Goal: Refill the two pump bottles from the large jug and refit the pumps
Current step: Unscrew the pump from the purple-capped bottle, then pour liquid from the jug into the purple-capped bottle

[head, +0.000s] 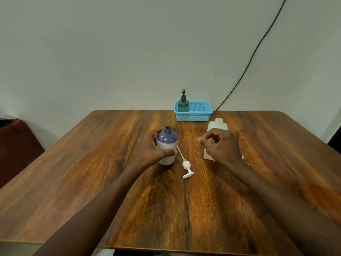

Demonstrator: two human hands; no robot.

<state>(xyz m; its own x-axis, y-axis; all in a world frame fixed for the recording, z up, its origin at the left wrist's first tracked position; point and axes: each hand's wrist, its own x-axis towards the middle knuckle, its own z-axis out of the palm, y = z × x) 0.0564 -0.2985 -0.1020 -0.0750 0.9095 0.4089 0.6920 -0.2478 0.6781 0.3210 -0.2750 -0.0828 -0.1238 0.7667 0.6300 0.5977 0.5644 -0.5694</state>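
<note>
- The left hand [153, 146] is wrapped round the purple bottle [167, 139], which stands upright at frame centre with its neck open.
- The right hand [219, 146], its fingers loosely curled on nothing, hangs just in front of the uncapped jug [218, 124], right of centre. It looks the nearer hand for the pour.
- The white pump [186, 165] lies flat between the hands, its tube pointing upper left and its head lower right.

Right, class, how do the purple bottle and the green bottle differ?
The purple bottle's neck is open, pumpless; the green bottle wears a black pump. The left hand grips the purple bottle on the table; the green bottle stands in the blue basket. Both stand upright.
</note>
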